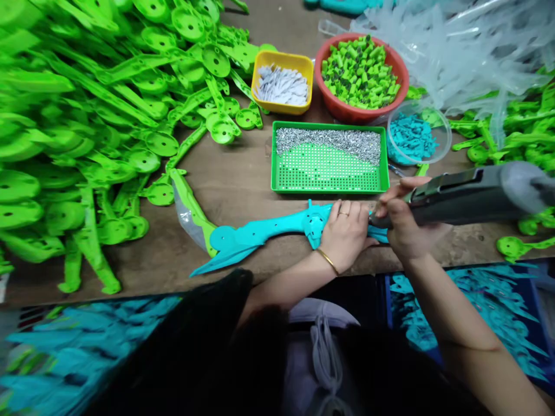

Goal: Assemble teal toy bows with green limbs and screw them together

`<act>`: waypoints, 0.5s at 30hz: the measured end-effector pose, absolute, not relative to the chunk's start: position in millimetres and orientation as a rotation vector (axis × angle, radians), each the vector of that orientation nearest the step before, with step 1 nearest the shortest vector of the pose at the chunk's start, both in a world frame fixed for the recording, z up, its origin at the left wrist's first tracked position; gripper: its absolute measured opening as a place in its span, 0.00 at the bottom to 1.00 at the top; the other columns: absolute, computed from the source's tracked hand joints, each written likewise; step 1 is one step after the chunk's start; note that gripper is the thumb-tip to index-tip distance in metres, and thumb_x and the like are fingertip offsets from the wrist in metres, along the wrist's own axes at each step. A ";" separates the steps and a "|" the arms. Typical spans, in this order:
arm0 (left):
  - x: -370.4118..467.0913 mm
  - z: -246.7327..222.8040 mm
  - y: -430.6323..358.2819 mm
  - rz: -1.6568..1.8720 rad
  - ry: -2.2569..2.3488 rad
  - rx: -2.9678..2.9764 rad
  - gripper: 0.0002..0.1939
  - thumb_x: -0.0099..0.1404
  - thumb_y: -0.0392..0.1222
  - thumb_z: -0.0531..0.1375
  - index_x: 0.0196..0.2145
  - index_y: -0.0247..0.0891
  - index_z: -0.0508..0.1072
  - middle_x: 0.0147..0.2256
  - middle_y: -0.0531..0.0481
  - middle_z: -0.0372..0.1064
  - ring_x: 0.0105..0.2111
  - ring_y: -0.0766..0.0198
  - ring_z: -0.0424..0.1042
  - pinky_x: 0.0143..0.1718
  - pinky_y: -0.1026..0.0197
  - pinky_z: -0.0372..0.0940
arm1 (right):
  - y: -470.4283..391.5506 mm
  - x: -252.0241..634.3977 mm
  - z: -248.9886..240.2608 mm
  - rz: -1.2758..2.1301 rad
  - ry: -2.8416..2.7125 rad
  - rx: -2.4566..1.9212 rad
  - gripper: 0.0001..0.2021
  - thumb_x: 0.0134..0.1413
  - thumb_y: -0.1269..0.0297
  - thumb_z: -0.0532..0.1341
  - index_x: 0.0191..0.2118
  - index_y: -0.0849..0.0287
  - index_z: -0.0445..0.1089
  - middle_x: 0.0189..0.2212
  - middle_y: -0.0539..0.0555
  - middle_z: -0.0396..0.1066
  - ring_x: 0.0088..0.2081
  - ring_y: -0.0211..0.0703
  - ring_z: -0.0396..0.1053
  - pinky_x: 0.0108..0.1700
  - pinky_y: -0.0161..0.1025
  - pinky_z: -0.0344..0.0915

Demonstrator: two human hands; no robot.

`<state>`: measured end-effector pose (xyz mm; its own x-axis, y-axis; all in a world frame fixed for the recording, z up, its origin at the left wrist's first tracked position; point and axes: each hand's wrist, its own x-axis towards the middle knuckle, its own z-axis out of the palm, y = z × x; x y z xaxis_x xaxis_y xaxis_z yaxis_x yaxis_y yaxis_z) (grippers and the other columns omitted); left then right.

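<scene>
And here we have the long turquoise piece (275, 228) lying crosswise on the brown tabletop (225, 173), near its front edge, its right end partly hidden under the hands. Look at that shape: a smooth, matt arm dotted with small dark holes, swelling into a round hub (313, 225) pierced by openings, with a short peg poking out on the far side. Over on the left we get a flat disc (224, 237) and a sharp, fin-like point angled towards us, and from there a lime-green strip (193, 205) curves up and away, edged by a clear, greyish blade (189, 218) catching the light. The left hand (347, 231) has its fingers wrapped over the piece just right of the hub, holding it down. The right hand (410, 228) is closed around a dark grey power tool (463, 196), its nose pointing left at the handle; whether the tip touches, we cannot tell. Just beyond sits a green tray (329, 188) of tiny silvery parts (329, 141).
</scene>
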<state>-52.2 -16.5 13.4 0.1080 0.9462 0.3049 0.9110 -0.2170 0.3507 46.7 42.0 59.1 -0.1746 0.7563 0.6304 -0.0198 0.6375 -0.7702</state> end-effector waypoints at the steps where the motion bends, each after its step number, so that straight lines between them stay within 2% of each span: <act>1: -54.4 11.9 -16.5 0.712 1.919 2.288 0.31 0.58 0.57 0.64 0.49 0.30 0.67 0.48 0.39 0.67 0.51 0.51 0.64 0.59 0.50 0.53 | 47.8 43.5 68.5 0.794 -1.575 -0.560 0.12 0.50 0.59 0.66 0.41 0.51 0.70 0.30 0.47 0.72 0.26 0.37 0.71 0.30 0.39 0.71; 3: -63.3 9.3 -20.1 0.700 1.910 2.325 0.30 0.56 0.56 0.64 0.48 0.31 0.67 0.48 0.40 0.67 0.50 0.50 0.64 0.56 0.51 0.55 | 64.5 33.7 85.1 0.785 -1.491 -0.450 0.08 0.50 0.61 0.66 0.38 0.53 0.72 0.34 0.48 0.74 0.29 0.38 0.73 0.33 0.39 0.72; 6: -76.9 7.1 -28.8 0.708 1.935 2.360 0.33 0.54 0.57 0.65 0.50 0.30 0.66 0.48 0.39 0.67 0.50 0.50 0.65 0.55 0.51 0.57 | 93.4 14.6 90.2 0.739 -1.332 -0.395 0.07 0.49 0.62 0.67 0.34 0.55 0.71 0.30 0.47 0.72 0.23 0.35 0.70 0.28 0.37 0.69; 8: -80.6 6.6 -32.6 0.708 1.955 2.360 0.34 0.54 0.57 0.65 0.50 0.29 0.66 0.47 0.39 0.68 0.49 0.50 0.65 0.55 0.51 0.56 | 107.9 2.7 80.3 0.719 -1.280 -0.457 0.08 0.49 0.60 0.66 0.33 0.55 0.69 0.26 0.45 0.70 0.18 0.32 0.65 0.23 0.35 0.65; 12: -78.5 6.2 -33.1 0.702 1.979 2.356 0.34 0.55 0.59 0.63 0.50 0.29 0.66 0.47 0.40 0.68 0.49 0.50 0.65 0.56 0.51 0.55 | 117.9 -9.8 57.5 0.659 -1.350 -0.614 0.13 0.50 0.51 0.63 0.32 0.56 0.67 0.26 0.46 0.68 0.19 0.32 0.64 0.24 0.36 0.66; 15: -76.9 4.8 -31.9 0.698 1.974 2.372 0.34 0.56 0.60 0.62 0.50 0.29 0.66 0.46 0.40 0.68 0.49 0.50 0.65 0.56 0.51 0.55 | 117.0 -10.2 53.0 0.659 -1.346 -0.614 0.15 0.49 0.48 0.63 0.32 0.56 0.66 0.26 0.46 0.67 0.19 0.33 0.64 0.23 0.36 0.66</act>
<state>-76.9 -31.9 4.8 0.1245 0.9304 0.3448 0.9402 -0.2216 0.2586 -10.2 117.0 53.0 0.1022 0.7369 0.6682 -0.0758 0.6755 -0.7334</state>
